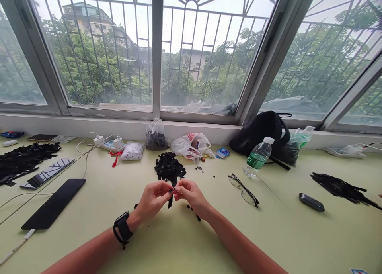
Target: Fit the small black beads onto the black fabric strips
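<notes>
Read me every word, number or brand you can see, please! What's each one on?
None can be read for sure.
Green label on the water bottle: pale marks, too small and blurred to read.
White plastic bag: red print, too creased and blurred to read.
Small blue packet: white and coloured marks, too small to read.

A green table (101,198) bears black strips (168,167) — and a bottle (256,160).

Three black-strip piles (168,166), one wristwatch (122,228), one pair of glasses (250,194)
</notes>
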Demonstrator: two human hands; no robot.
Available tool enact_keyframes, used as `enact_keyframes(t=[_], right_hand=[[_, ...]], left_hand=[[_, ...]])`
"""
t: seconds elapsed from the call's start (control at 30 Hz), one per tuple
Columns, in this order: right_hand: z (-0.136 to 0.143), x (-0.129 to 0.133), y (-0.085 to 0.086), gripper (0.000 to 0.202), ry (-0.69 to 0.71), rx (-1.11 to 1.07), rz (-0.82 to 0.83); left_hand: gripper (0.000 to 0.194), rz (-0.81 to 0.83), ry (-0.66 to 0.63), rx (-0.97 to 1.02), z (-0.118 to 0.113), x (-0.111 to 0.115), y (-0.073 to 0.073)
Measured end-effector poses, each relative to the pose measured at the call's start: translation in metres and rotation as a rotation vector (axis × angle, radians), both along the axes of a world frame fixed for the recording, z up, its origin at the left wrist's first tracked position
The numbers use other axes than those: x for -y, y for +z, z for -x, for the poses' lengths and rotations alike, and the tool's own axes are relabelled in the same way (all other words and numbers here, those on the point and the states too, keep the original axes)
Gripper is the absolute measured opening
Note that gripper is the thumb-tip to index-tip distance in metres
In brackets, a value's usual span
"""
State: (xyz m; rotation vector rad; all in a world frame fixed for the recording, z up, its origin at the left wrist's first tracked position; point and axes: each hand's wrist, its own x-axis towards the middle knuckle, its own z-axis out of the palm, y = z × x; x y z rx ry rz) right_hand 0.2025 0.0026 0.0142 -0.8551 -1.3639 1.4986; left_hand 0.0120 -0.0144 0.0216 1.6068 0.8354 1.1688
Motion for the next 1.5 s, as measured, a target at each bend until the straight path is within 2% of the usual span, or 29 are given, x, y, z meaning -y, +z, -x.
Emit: enact_keyframes(t=[0.13,0.33,0.43,0.53,0.67,0.8,0.93,1.07,1.33,1.5], right_hand=[[0.001,0.001,0.002,0.024,-0.002,0.049,-0.053],[-0.001,0.004,0.007,0.023,-0.027,0.061,-0.101],[-0.003,0.005,0.012,0.024,-0.058,0.051,-0.106],[-0.005,0.008,0.020,0.024,-0.082,0.016,-0.139],[-0.008,0.017,0.033,0.022,-0.115,0.017,-0.246],[-0.005,0.029,0.039,0.017,-0.182,0.139,-0.423],[0.001,0.038,0.040,0.012,-0.225,0.247,-0.603],[0.003,0.042,0.041,0.012,-0.220,0.312,-0.681],[0.009,0.048,0.040,0.012,-0.181,0.159,-0.579],[0.010,0.052,0.040,0.012,-0.182,0.116,-0.545]], left_hand=[[0.016,-0.008,-0.064,0.003,-0.001,0.001,-0.001],[0.011,-0.095,-0.042,-0.041,-0.001,0.002,-0.002],[0.011,-0.263,0.038,-0.150,0.002,0.002,-0.003],[0.015,-0.520,0.091,-0.243,0.009,0.002,-0.002],[0.024,-0.789,0.041,-0.251,0.019,0.001,0.004],[0.033,-0.936,-0.027,-0.305,0.023,0.005,0.012],[0.032,-0.941,-0.075,-0.354,0.021,0.010,0.018],[0.029,-0.890,-0.066,-0.318,0.017,0.011,0.018],[0.028,-0.734,0.013,-0.239,0.014,0.013,0.013],[0.030,-0.705,0.048,-0.243,0.014,0.015,0.012]])
